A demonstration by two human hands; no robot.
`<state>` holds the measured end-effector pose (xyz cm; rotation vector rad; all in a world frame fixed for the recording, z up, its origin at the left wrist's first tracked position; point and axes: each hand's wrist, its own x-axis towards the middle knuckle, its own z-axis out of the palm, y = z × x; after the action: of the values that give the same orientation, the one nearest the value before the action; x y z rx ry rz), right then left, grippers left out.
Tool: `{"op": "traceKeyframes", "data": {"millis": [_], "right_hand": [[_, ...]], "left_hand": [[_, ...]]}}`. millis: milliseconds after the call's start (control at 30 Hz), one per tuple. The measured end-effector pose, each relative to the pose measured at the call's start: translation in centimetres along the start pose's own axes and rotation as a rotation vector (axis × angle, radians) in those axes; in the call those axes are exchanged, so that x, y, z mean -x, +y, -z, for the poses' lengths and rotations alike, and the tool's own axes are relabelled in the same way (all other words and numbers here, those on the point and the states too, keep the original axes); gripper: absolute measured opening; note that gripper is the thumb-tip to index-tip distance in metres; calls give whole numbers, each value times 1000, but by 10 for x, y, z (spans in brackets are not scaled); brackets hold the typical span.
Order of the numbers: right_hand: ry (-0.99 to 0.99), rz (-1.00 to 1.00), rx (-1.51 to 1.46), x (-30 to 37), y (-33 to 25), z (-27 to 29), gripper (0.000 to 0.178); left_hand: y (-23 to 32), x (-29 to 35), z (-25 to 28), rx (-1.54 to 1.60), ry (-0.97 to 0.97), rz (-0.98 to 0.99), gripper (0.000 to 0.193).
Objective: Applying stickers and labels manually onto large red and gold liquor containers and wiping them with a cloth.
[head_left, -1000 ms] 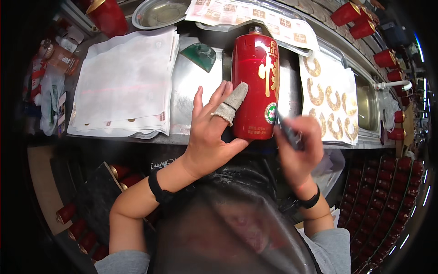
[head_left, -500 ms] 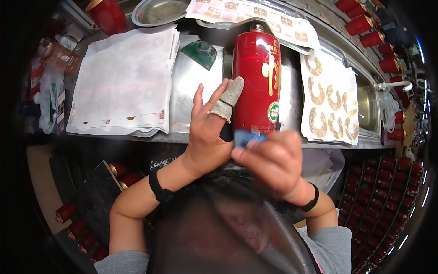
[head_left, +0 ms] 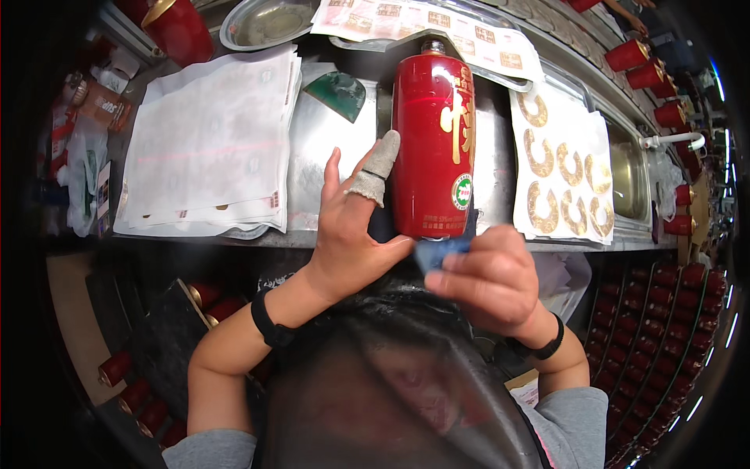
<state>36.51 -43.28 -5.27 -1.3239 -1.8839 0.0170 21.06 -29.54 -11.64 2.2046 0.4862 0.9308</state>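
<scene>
A glossy red bottle (head_left: 426,148) with gold lettering and a round green-and-white mark lies on the metal worktop, its neck pointing away from me. My left hand (head_left: 344,238) is beside it on the left, fingers spread, with the thumb at the bottle's base. A grey cloth cover wraps its index finger. My right hand (head_left: 492,277) is closed on a small blue scraper-like piece (head_left: 441,256), blurred, just below the base of the bottle. Left of the bottle lies a dark green flat piece (head_left: 338,95).
Sheets of white transfer paper (head_left: 207,144) are stacked at the left. A sheet with gold horseshoe shapes (head_left: 566,168) lies at the right, before a sink (head_left: 630,176) with a tap. Printed sheets (head_left: 437,35) and a metal bowl (head_left: 269,23) are at the back. Racked red bottles (head_left: 656,344) stand lower right.
My right hand with the blue piece has moved right and slightly down, away from the bottle's lower face. The bottle's base and its small print now show more.
</scene>
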Motion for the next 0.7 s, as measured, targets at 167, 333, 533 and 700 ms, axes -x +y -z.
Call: {"op": "traceKeyframes", "data": {"millis": [167, 333, 533, 700], "right_hand": [[104, -120, -27, -5, 11, 16, 28], [-26, -263, -319, 9, 7, 18, 30], [-4, -307, -170, -64, 68, 17, 20], [220, -130, 142, -105, 117, 17, 18]], "left_hand": [[0, 0, 4, -15, -27, -12, 97], [15, -11, -3, -13, -66, -35, 108], [22, -22, -13, -134, -45, -71, 118], [23, -23, -4, -219, -81, -88, 117]]}}
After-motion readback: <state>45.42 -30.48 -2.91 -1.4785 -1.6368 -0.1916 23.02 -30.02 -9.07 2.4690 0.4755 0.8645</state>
